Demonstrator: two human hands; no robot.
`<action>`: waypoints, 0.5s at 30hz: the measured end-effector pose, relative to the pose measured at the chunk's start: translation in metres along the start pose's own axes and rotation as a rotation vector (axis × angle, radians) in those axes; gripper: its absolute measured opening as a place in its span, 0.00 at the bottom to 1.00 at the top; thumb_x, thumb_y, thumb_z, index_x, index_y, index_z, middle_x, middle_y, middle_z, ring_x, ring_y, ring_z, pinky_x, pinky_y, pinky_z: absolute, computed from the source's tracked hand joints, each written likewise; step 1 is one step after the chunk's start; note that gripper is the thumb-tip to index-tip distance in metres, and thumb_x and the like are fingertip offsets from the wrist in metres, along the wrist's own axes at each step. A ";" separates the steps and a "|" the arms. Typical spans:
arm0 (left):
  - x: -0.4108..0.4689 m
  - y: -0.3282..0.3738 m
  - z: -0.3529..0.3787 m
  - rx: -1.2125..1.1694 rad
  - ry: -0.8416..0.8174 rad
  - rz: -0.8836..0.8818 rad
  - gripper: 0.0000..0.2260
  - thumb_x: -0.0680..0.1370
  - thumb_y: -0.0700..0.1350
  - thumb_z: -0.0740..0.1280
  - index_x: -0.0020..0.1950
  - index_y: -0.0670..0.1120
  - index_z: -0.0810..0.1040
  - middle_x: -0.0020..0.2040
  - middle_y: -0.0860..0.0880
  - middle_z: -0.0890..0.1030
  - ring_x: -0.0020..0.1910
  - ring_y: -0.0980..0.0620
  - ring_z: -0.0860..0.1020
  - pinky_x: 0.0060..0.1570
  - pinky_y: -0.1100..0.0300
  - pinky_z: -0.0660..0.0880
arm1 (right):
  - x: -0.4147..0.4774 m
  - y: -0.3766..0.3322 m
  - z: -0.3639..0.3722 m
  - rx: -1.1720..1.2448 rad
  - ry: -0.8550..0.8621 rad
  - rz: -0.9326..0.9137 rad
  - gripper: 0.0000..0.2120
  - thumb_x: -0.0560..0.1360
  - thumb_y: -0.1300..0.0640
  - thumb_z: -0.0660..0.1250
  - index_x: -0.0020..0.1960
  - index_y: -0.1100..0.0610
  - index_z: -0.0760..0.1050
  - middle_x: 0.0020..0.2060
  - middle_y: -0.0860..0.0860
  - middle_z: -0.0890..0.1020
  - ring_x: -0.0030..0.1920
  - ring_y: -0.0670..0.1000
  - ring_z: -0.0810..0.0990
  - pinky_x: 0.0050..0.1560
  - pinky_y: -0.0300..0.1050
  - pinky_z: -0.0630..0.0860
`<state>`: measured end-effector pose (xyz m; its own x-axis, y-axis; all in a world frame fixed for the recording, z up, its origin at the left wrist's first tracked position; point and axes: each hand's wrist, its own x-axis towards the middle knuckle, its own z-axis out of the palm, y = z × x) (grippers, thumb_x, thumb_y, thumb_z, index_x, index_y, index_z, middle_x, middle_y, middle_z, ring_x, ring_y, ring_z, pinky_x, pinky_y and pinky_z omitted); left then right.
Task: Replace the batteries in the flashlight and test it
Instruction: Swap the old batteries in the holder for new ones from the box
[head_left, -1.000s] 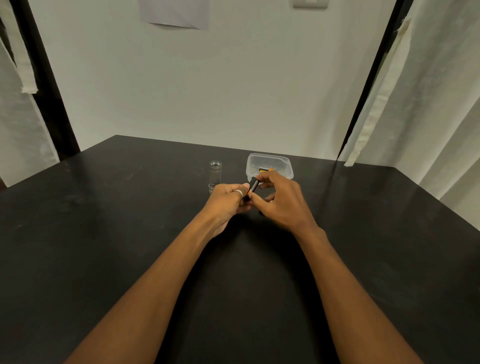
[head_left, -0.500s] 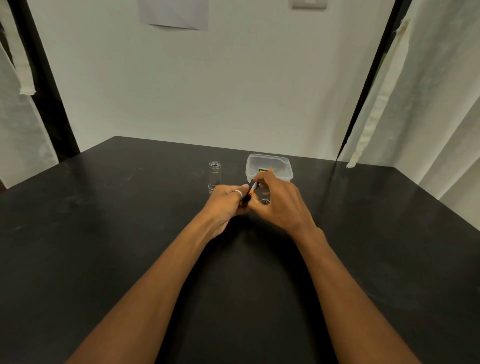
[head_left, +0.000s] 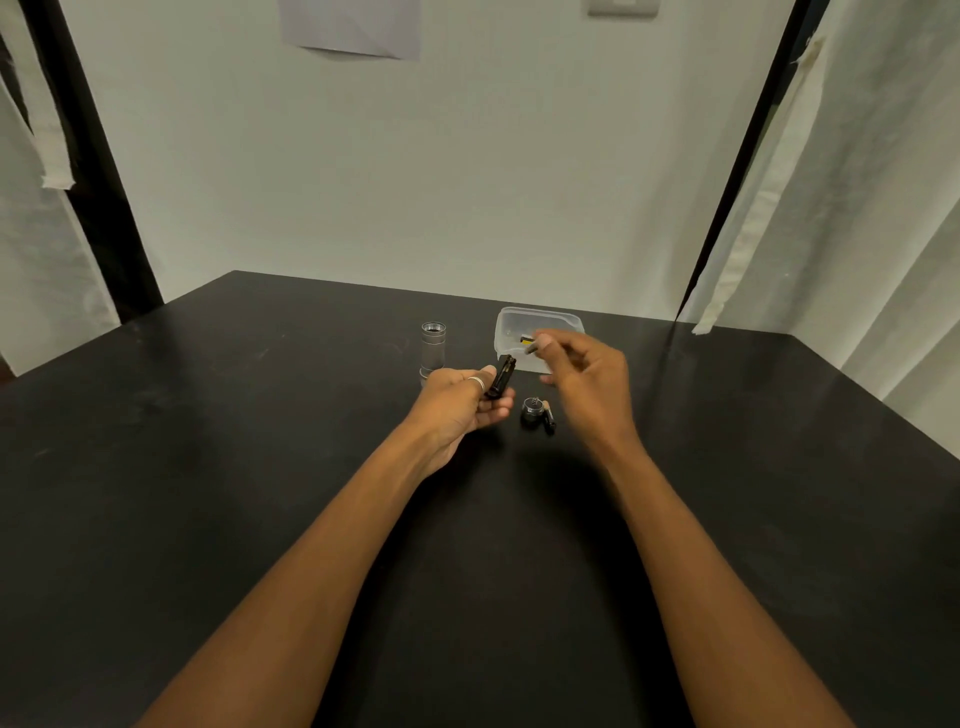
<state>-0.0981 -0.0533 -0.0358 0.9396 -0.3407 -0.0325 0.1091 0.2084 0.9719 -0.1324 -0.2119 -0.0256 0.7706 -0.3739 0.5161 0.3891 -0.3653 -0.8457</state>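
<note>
Left hand (head_left: 457, 400) clamped on the black battery holder (head_left: 503, 375), long axis tilted up toward the plastic container (head_left: 540, 317), right hand (head_left: 582, 374) nearer it, pinching what looks like a battery (head_left: 531, 347), flashlight body (head_left: 432, 347) upright on the tabletop (head_left: 208, 415).

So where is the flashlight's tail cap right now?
In the head view the tail cap sits on the black table, right of centre, between the two hands, beside a loose battery.

Dim, even indoor light. Soft shadows lie on the black table (head_left: 208, 467) under the forearms. The right hand (head_left: 587, 379) is motion-blurred; wide-angle edges bow.
</note>
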 end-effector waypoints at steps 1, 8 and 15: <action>0.000 0.001 0.000 -0.005 0.001 -0.005 0.12 0.85 0.42 0.61 0.50 0.36 0.81 0.42 0.42 0.84 0.37 0.54 0.82 0.42 0.62 0.82 | 0.001 -0.001 -0.004 0.058 0.056 0.052 0.07 0.82 0.54 0.69 0.52 0.53 0.85 0.46 0.48 0.88 0.49 0.45 0.87 0.42 0.42 0.83; -0.001 0.003 0.001 -0.025 -0.010 -0.021 0.11 0.85 0.41 0.62 0.49 0.39 0.81 0.44 0.42 0.85 0.38 0.54 0.83 0.43 0.62 0.83 | 0.004 0.015 -0.025 -0.483 0.163 0.177 0.15 0.80 0.48 0.68 0.36 0.52 0.81 0.31 0.44 0.82 0.34 0.42 0.79 0.35 0.38 0.72; -0.003 0.004 0.000 -0.029 -0.008 -0.034 0.10 0.85 0.41 0.62 0.51 0.39 0.81 0.44 0.43 0.86 0.39 0.53 0.84 0.42 0.62 0.82 | 0.000 0.020 -0.025 -0.715 -0.050 0.259 0.18 0.79 0.46 0.71 0.35 0.56 0.84 0.32 0.50 0.84 0.36 0.48 0.81 0.38 0.42 0.73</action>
<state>-0.1005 -0.0517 -0.0322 0.9326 -0.3554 -0.0631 0.1501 0.2228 0.9632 -0.1372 -0.2411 -0.0392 0.8215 -0.4896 0.2921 -0.2155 -0.7410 -0.6360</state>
